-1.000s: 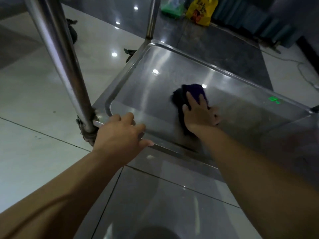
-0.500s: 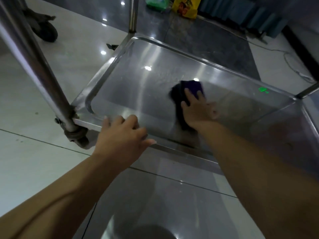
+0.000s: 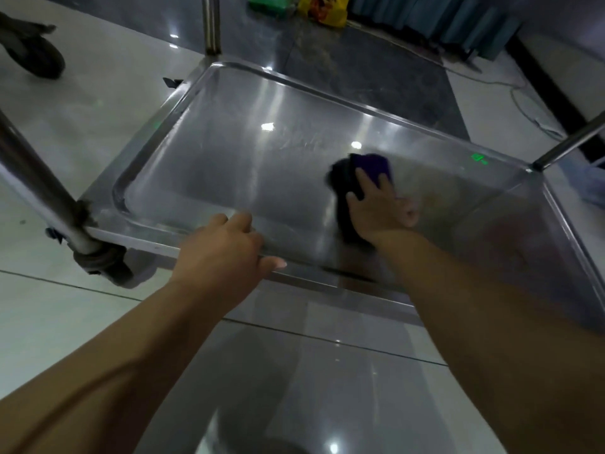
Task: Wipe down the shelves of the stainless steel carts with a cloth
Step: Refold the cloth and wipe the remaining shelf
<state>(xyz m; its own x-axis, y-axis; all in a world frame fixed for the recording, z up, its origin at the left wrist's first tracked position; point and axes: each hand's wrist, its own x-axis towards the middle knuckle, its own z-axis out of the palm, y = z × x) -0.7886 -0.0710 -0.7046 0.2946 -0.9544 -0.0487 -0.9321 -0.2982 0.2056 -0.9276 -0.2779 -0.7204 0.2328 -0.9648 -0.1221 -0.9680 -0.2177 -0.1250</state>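
The cart's bottom steel shelf (image 3: pixel 229 165) lies low over the floor, a shallow tray with a raised rim. A dark purple cloth (image 3: pixel 370 165) is bunched on the shelf right of its middle. My right hand (image 3: pixel 379 208) presses flat on the cloth, fingers straight and pointing away from me. My left hand (image 3: pixel 226 247) holds the near rim of the shelf, fingers curled over the edge and thumb out to the right. Part of the cloth is hidden under my right palm.
Steel posts rise at the near left corner (image 3: pixel 36 181), the far left corner (image 3: pixel 209 24) and the right (image 3: pixel 569 142). A caster (image 3: pixel 101 263) sits under the near left corner. Another wheel (image 3: pixel 39 57), yellow (image 3: pixel 322 8) and green (image 3: pixel 268 1) bags and a cable (image 3: pixel 523 106) lie on the tiled floor.
The view has shifted left and back, so the shelf sits further right in frame. My right hand and the cloth have slid slightly right along the shelf. My left hand stays on the near rim.
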